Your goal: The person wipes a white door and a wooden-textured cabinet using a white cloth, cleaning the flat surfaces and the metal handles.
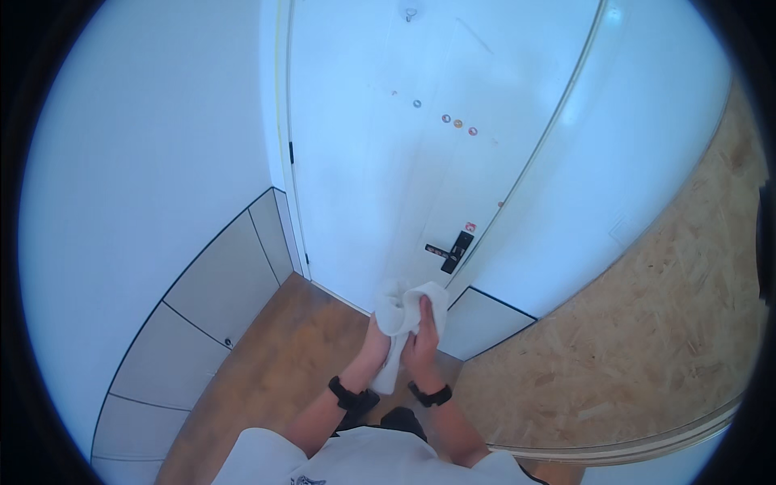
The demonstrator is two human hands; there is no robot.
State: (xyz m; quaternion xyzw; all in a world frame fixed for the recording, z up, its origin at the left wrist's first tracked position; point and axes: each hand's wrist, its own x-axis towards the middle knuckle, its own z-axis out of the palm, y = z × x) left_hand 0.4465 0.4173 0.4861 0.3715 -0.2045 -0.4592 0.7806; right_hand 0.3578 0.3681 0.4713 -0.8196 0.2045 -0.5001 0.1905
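A bunched white cloth [394, 315] is held between both hands, out in front of the chest. My left hand [377, 342] grips its left side, and the cloth hides most of the fingers. On the cloth's right side lies my right hand [427, 333], its fingers pressed against a fold. One end of the cloth hangs down between the wrists. Both wrists wear black bands. Beyond the hands stands a closed white door [364, 182] with a black lever handle [445, 250] and several small round stickers.
A white wall with grey lower panels [206, 291] runs along the left. The wooden floor [267, 364] lies below. At the right are a white wall [606, 182] and a surface of pressed wood-strand board [606, 339]. A small hook [410, 14] is high on the door.
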